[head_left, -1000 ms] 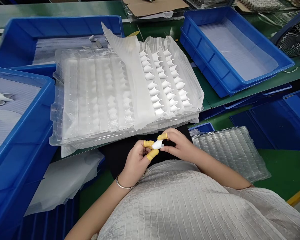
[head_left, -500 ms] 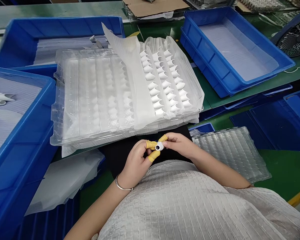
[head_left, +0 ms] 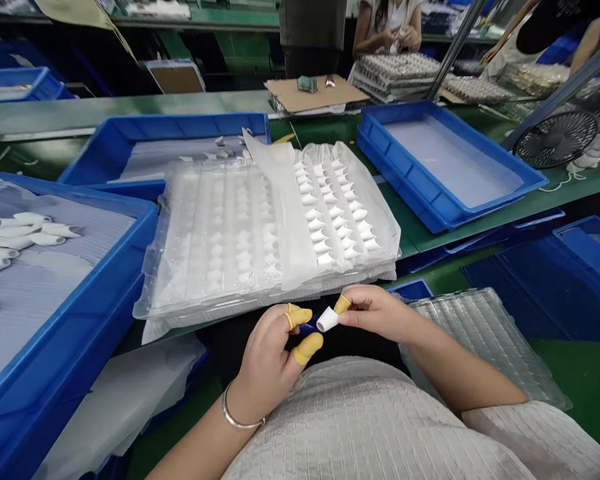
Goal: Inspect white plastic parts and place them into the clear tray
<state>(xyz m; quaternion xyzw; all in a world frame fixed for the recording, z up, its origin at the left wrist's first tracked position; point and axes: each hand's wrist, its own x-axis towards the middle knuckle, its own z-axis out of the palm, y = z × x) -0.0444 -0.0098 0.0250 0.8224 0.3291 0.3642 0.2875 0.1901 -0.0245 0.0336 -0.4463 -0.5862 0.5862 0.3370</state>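
Between thumb and fingers, my right hand (head_left: 375,310) pinches a short white tube-like part (head_left: 327,320), its round open end facing down and left. My left hand (head_left: 280,340) is just left of the part, with yellow finger cots on its thumb and finger, spread apart and holding nothing. Beyond the hands lies a clear plastic tray (head_left: 205,280) with rows of similar white parts (head_left: 325,230), their upper edges pointed. A translucent sheet (head_left: 285,220) is folded back across the tray's middle, covering none of the right-hand rows.
A blue bin (head_left: 125,267) at left holds several loose white parts (head_left: 30,227). Another blue bin (head_left: 105,140) stands behind the tray, and stacked blue bins (head_left: 430,207) at right. A clear ridged tray (head_left: 485,340) lies lower right. A fan (head_left: 555,140) and a co-worker (head_left: 387,30) are farther back.
My left hand has let go of the white part and opened, moving slightly away. The right hand keeps it, now tilted. The view has lifted, showing more of the room behind.
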